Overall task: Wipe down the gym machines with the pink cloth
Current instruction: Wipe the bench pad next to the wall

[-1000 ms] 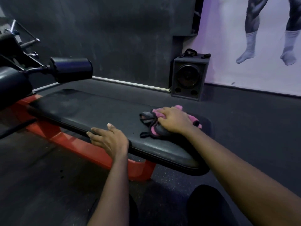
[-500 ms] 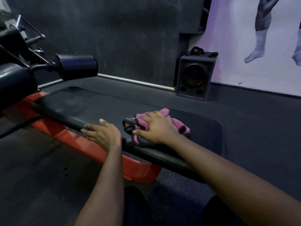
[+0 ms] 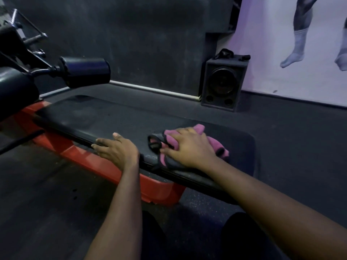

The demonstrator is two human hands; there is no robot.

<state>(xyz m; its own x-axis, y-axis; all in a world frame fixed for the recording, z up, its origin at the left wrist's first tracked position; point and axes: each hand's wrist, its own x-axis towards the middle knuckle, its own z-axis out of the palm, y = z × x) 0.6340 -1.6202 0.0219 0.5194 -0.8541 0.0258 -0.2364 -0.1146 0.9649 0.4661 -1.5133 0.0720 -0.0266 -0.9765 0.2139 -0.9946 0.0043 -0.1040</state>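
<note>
Under the right hand (image 3: 189,147) the pink cloth (image 3: 198,128) lies bunched on the black pad (image 3: 112,117), fingers spread flat and pressing it down. Just beside it, the left hand (image 3: 118,149) rests with straight fingers on the pad's near edge, holding nothing. A good wipe likely needs even palm weight and long overlapping passes toward the pad's end beyond the left hand. Much of the cloth is hidden beneath the palm. The machine past that end is cut off, and dim light masks any dirt.
</note>
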